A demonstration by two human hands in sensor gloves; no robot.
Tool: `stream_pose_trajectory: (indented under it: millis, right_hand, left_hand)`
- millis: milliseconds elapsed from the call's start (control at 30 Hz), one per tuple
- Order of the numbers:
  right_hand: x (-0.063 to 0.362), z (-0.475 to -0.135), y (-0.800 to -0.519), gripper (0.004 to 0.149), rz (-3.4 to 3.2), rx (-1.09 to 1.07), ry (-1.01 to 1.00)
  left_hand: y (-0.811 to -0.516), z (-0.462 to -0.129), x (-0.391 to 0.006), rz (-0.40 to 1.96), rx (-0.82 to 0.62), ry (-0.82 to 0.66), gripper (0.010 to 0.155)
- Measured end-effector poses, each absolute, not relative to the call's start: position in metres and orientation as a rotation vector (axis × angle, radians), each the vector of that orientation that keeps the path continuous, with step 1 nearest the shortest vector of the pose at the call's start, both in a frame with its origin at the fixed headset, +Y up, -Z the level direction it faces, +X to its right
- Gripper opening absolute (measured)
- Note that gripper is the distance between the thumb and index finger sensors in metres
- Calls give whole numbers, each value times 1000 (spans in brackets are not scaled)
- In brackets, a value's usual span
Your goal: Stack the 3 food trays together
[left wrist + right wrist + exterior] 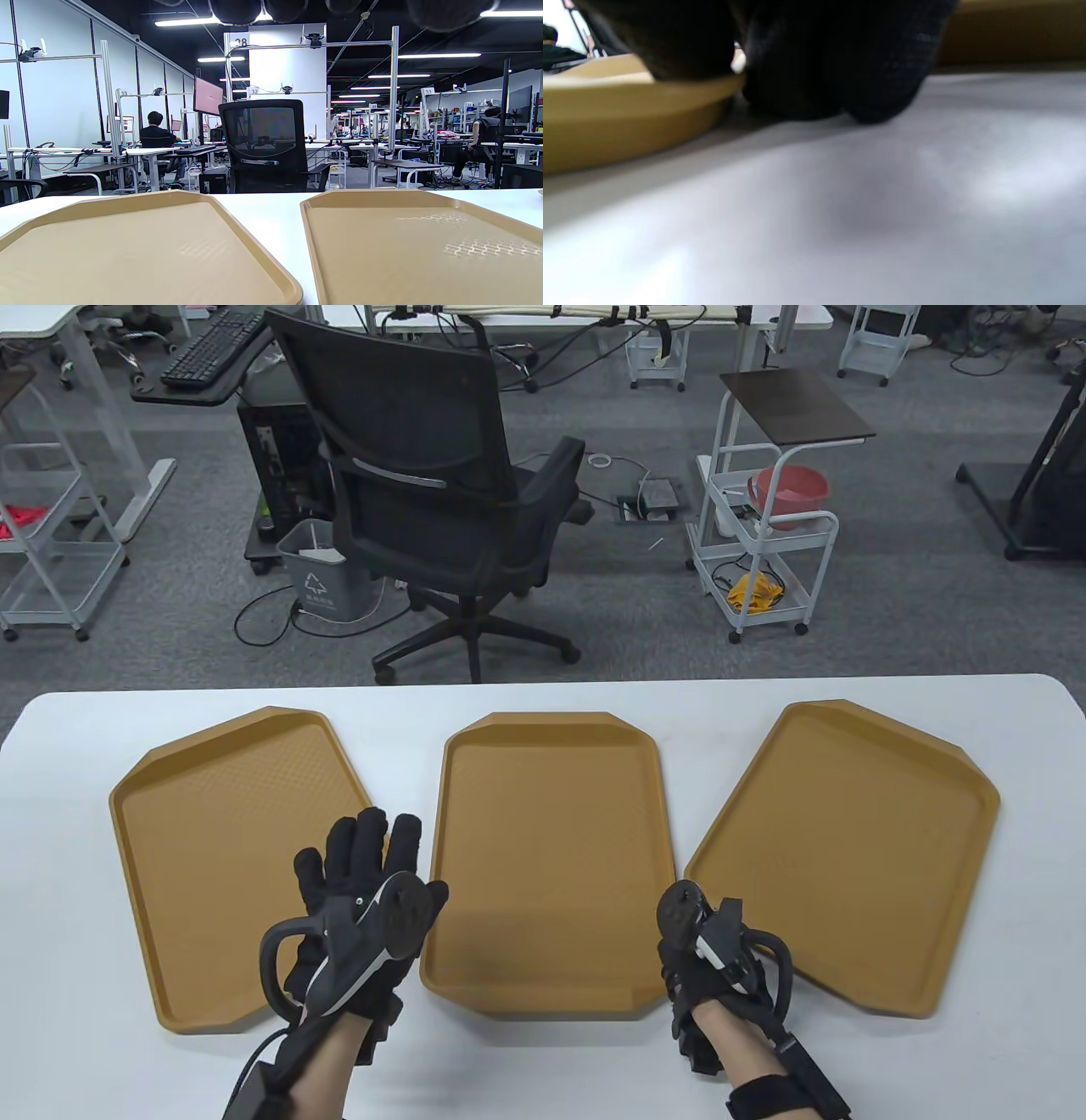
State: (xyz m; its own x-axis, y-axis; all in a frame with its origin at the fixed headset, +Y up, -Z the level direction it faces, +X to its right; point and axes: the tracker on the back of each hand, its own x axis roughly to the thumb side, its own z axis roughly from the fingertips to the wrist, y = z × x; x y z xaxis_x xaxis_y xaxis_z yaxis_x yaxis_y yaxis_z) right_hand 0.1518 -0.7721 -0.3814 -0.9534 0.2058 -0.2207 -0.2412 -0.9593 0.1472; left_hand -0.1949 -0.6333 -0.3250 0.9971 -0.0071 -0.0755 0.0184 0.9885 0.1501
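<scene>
- Left hand [365, 899] is hovering flat with fingers spread over the near right corner of the left tray [212, 848], gripping nothing as far as I can tell.
- Right hand [704, 950] is sitting down low on the table [76, 984] in the gap between the middle tray [547, 848] and the right tray [857, 848]. From the right wrist view its fingertips [874, 97] are curling down to the table right by the middle tray's rim [628, 110], so it's looking like it's getting under or onto that edge. Can't tell if it's actually gripping yet.
- All three trays are lying side by side in a row, apart, none stacked. So my guess is we're at the very first step: picking the first tray to lift.
- Next move is probably needing a solid hold on one rim, lifting that tray clear, then lining it up over a neighbour so it nests. The outer two are sitting angled, so some turning is going to be needed.
- Office chair [441, 492] is standing behind the table, not in the way.
</scene>
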Motion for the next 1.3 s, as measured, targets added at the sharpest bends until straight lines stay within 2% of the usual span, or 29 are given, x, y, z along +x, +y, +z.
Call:
stream_pose_trajectory:
  millis: [267,367,600,667,733,967,1100,1300]
  right_hand:
    - [177,-386,-780,62,2212,-369,540]
    - [180,-383,-777,56,2079,-383,505]
    - [180,-381,-767,55,1953,-310,479]
    - [178,-381,-760,55,2049,-245,432]
    - [178,-379,-752,53,2125,-262,308]
    - [190,-373,-732,51,2042,-258,125]
    - [209,-368,-715,51,2022,-275,27]
    - [261,-355,-680,51,2018,-372,-200]
  left_hand:
    - [-634,-325,-195,-15,147,70,71]
    - [-633,-326,-195,-17,144,69,70]
    - [-632,-325,-195,-13,146,60,70]
    - [-630,-324,-194,-9,149,56,70]
    - [-629,-322,-193,-8,151,50,70]
    - [-626,-320,-192,-5,160,39,70]
    - [-625,-321,-193,-2,158,37,70]
    - [-622,-320,-195,10,160,34,71]
